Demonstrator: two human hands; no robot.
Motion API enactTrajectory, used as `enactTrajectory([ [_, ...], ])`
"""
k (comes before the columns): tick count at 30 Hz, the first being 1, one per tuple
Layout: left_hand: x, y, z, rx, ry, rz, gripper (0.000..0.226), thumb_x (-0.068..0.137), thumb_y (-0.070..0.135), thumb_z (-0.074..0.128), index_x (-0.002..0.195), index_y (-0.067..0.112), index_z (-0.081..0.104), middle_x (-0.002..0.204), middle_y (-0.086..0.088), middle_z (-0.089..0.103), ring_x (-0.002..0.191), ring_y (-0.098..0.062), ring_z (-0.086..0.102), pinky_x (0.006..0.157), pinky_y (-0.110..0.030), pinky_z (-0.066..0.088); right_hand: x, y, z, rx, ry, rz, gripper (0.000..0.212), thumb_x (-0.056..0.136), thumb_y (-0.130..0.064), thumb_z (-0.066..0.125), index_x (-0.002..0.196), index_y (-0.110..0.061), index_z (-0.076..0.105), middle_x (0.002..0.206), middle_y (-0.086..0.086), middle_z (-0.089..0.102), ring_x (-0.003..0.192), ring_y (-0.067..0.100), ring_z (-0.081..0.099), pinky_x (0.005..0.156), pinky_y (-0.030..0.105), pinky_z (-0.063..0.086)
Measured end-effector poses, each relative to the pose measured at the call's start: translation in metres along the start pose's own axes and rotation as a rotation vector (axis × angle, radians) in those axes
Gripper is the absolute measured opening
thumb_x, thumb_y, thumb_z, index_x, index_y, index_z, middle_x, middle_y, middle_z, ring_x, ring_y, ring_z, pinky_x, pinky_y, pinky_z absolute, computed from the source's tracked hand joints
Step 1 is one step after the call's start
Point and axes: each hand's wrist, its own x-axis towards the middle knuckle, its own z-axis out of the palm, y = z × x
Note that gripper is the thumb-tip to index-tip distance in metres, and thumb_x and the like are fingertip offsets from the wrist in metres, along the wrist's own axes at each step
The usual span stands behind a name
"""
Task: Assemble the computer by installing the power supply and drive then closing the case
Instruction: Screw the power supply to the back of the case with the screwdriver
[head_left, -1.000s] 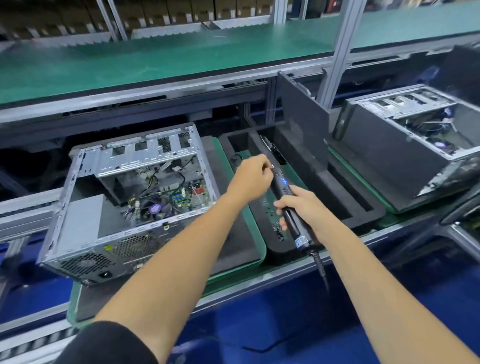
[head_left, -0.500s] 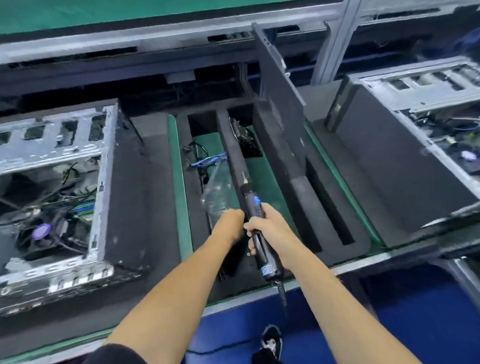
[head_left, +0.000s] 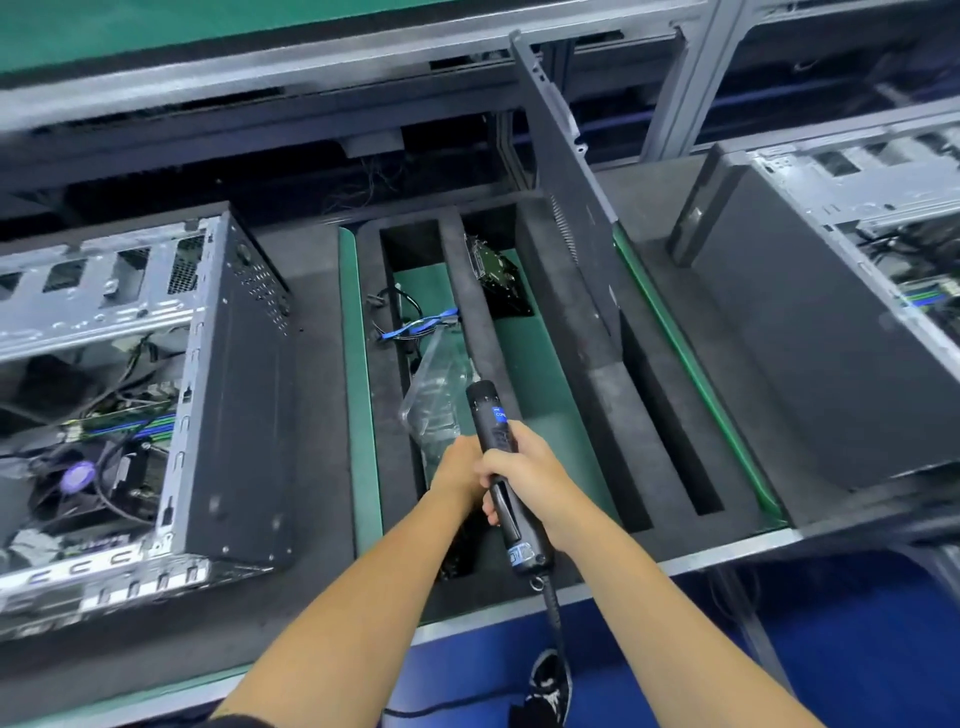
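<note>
— Swung rightward since a second ago, the view now centred on the foam tray (head_left: 582, 332), with both hands dropped lower and nearer the body.

— Agreed. Far left first: open computer case (head_left: 130, 395) on its side, cavity up, fan and cables visible inside, no power supply seated that can be made out.

— Next over, tray's left slot: loose cables (head_left: 410, 325) at the far end, then a clear plastic bag (head_left: 434, 405) running toward the near edge.

— Left hand (head_left: 457, 475) right at the bag's near end, fingers curled down out of sight; cannot tell whether pinching the bag or only resting on it.

— Right hand (head_left: 524, 475) wrapped firmly around the electric screwdriver (head_left: 501, 467), fist closed, tip pointing away, cord trailing off the near edge.

— Drive (head_left: 496, 275) in the middle slot, far end, tilted against the foam divider. Lies ahead of both hands and slightly right, long axis running away from the body along the slot.

— So nearer the right hand, but that one occupied by the tool. Probably a job for the left, reaching forward across the divider.

— Further right: side panel (head_left: 566, 192) standing on edge in the tray, leaning; closing not yet begun. Beyond it, a second case (head_left: 810, 332), partly out of frame.
</note>
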Motion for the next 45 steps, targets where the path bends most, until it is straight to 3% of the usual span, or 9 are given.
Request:
enactTrajectory([
  [3, 0.0, -0.002, -0.005, 0.112, -0.078, 0.034, 0.025, 0.082, 0.006, 0.041, 0.058, 0.011, 0.045, 0.056, -0.012, 0.054, 0.066, -0.033, 0.057, 0.069, -0.044, 0.052, -0.001, 0.001, -0.002, 0.008, 0.007, 0.006, 0.018, 0.08, 0.0, 0.053, 0.095, -0.009, 0.05, 0.071, 0.014, 0.05, 0.049, 0.025, 0.051, 0.047, 0.031, 0.046],
  [6, -0.003, -0.001, -0.007, 0.255, -0.126, 0.059, 0.018, 0.083, 0.003, 0.043, 0.081, -0.008, 0.057, 0.088, -0.027, 0.065, 0.088, -0.042, 0.062, 0.082, -0.046, 0.052, -0.004, 0.006, -0.005, 0.021, 0.006, 0.004, 0.018, 0.081, -0.001, 0.055, 0.097, -0.008, 0.05, 0.068, 0.01, 0.052, 0.049, 0.024, 0.052, 0.047, 0.031, 0.047],
  [9, -0.001, -0.002, -0.011, 0.358, -0.137, 0.086, 0.015, 0.084, 0.005, 0.048, 0.087, -0.005, 0.059, 0.099, -0.025, 0.065, 0.095, -0.039, 0.061, 0.083, -0.041, 0.051, -0.007, 0.009, -0.006, 0.036, -0.003, 0.0, 0.018, 0.081, -0.002, 0.057, 0.097, -0.01, 0.051, 0.066, 0.008, 0.053, 0.049, 0.024, 0.053, 0.047, 0.031, 0.047],
  [18, 0.006, 0.0, -0.027, 0.438, -0.05, 0.106, 0.017, 0.086, 0.001, 0.053, 0.096, -0.006, 0.066, 0.089, -0.016, 0.061, 0.08, -0.028, 0.059, 0.075, -0.036, 0.051, -0.012, 0.009, -0.015, 0.022, -0.035, -0.005, 0.022, 0.083, -0.002, 0.057, 0.104, -0.007, 0.051, 0.069, 0.009, 0.053, 0.05, 0.023, 0.053, 0.049, 0.032, 0.048],
  [26, 0.005, -0.003, -0.025, 0.489, 0.022, 0.109, 0.005, 0.084, 0.0, 0.055, 0.084, 0.001, 0.06, 0.083, -0.013, 0.057, 0.074, -0.028, 0.055, 0.068, -0.035, 0.049, -0.014, 0.004, -0.023, 0.015, -0.056, -0.015, 0.021, 0.084, -0.002, 0.057, 0.102, -0.01, 0.049, 0.069, 0.009, 0.052, 0.049, 0.022, 0.053, 0.047, 0.03, 0.048],
  [30, 0.006, -0.003, -0.029, 0.261, 0.097, 0.131, 0.008, 0.083, 0.0, 0.063, 0.082, 0.003, 0.071, 0.081, -0.009, 0.065, 0.077, -0.023, 0.057, 0.07, -0.029, 0.046, -0.016, 0.004, -0.023, -0.015, -0.096, -0.006, 0.023, 0.084, -0.003, 0.06, 0.104, -0.007, 0.05, 0.067, 0.007, 0.054, 0.049, 0.022, 0.054, 0.048, 0.03, 0.048],
  [36, -0.002, 0.018, -0.059, -0.514, 0.208, 0.094, 0.025, 0.091, -0.002, 0.056, 0.082, 0.014, 0.073, 0.081, -0.006, 0.069, 0.068, -0.012, 0.056, 0.072, -0.032, 0.052, -0.029, -0.001, -0.016, -0.031, -0.195, -0.039, 0.044, 0.082, -0.001, 0.068, 0.12, -0.009, 0.048, 0.063, 0.004, 0.058, 0.048, 0.019, 0.054, 0.049, 0.029, 0.049],
  [39, -0.009, 0.03, -0.072, -0.65, 0.225, 0.169, 0.029, 0.094, -0.004, 0.049, 0.085, 0.012, 0.071, 0.068, 0.002, 0.064, 0.06, -0.006, 0.054, 0.06, -0.016, 0.046, -0.042, -0.005, -0.013, -0.076, -0.254, -0.1, 0.049, 0.084, -0.007, 0.071, 0.126, -0.017, 0.047, 0.067, 0.003, 0.062, 0.051, 0.019, 0.054, 0.059, 0.029, 0.053],
  [45, -0.024, 0.043, -0.094, -0.861, 0.108, 0.263, 0.021, 0.097, -0.002, 0.047, 0.093, 0.003, 0.066, 0.079, -0.007, 0.069, 0.068, -0.012, 0.067, 0.064, -0.019, 0.053, -0.063, -0.016, -0.004, -0.064, -0.273, -0.194, 0.053, 0.078, -0.002, 0.074, 0.114, -0.033, 0.049, 0.082, 0.01, 0.058, 0.056, 0.021, 0.054, 0.057, 0.032, 0.051],
])
